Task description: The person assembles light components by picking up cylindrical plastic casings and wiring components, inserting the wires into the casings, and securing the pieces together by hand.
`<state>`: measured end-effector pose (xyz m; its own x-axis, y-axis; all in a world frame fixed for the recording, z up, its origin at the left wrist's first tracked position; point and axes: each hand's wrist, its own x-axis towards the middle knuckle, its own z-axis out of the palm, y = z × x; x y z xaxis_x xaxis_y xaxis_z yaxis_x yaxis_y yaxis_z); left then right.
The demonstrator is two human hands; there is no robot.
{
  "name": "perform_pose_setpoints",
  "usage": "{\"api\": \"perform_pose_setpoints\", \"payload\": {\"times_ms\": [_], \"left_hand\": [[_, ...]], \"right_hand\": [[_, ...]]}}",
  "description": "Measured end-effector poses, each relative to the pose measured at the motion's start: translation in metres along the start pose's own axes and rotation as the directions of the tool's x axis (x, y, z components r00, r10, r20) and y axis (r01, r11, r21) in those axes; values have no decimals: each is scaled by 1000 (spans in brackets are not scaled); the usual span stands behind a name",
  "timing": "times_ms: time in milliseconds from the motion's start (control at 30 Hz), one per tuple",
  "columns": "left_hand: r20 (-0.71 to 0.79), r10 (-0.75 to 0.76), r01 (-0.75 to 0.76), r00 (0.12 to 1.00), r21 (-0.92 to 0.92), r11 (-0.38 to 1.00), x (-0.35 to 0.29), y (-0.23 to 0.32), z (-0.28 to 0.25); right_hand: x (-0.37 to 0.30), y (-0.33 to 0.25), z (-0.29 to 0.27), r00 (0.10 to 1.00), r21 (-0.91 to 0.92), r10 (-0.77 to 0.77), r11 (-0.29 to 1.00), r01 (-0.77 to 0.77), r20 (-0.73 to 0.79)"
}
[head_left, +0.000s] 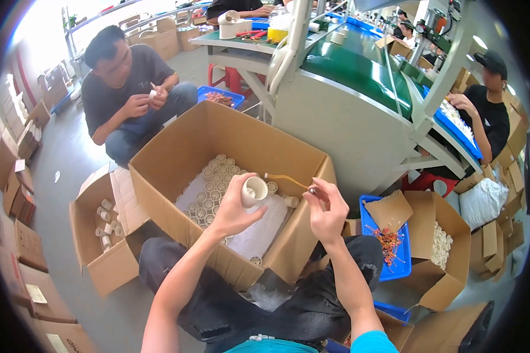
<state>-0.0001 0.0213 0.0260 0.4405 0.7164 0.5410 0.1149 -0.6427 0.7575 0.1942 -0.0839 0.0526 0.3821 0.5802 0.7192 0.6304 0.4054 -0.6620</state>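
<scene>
My left hand [234, 207] is closed round a white plastic cup-shaped housing [254, 189], its open mouth facing up toward me. Between the thumb and fingers of my right hand [327, 209] is pinched one end of a short yellow-orange wire [290, 179]. The wire's other end reaches left, close to the housing's rim; whether they touch I cannot tell. Both hands are above a large open cardboard box [176, 138]. Inside it, round white plastic parts [209, 191] stand in rows beside a white sheet [259, 232].
Left of the box, a smaller carton [109, 267] holds loose white parts. At right, a blue tray [400, 265] carries red-orange wires, beside a carton [459, 259] of small white pieces. A person [126, 88] sits at far left holding a white part. A green conveyor belt [359, 70] stands behind.
</scene>
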Motion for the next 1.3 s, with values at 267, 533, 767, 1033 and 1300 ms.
{"api": "perform_pose_setpoints", "payload": {"times_ms": [267, 533, 767, 1033, 1300], "left_hand": [[-111, 171, -154, 979, 148, 977, -5, -15, 3], [-119, 101, -95, 988, 62, 994, -12, -24, 13], [-106, 69, -54, 992, 130, 990, -12, -18, 14], [33, 348, -338, 937, 336, 879, -6, -1, 14], [124, 297, -320, 947, 253, 913, -14, 2, 26]], "right_hand": [[-12, -15, 10, 910, -147, -403, 898, 414, 98], [-20, -17, 17, 872, -181, -470, 854, 488, 132], [-26, -17, 18, 870, -202, -457, 849, 488, 184], [-28, -17, 28, 955, -30, -231, 970, 241, 188], [-29, -9, 32, 913, 36, 163, 981, -190, 374]]}}
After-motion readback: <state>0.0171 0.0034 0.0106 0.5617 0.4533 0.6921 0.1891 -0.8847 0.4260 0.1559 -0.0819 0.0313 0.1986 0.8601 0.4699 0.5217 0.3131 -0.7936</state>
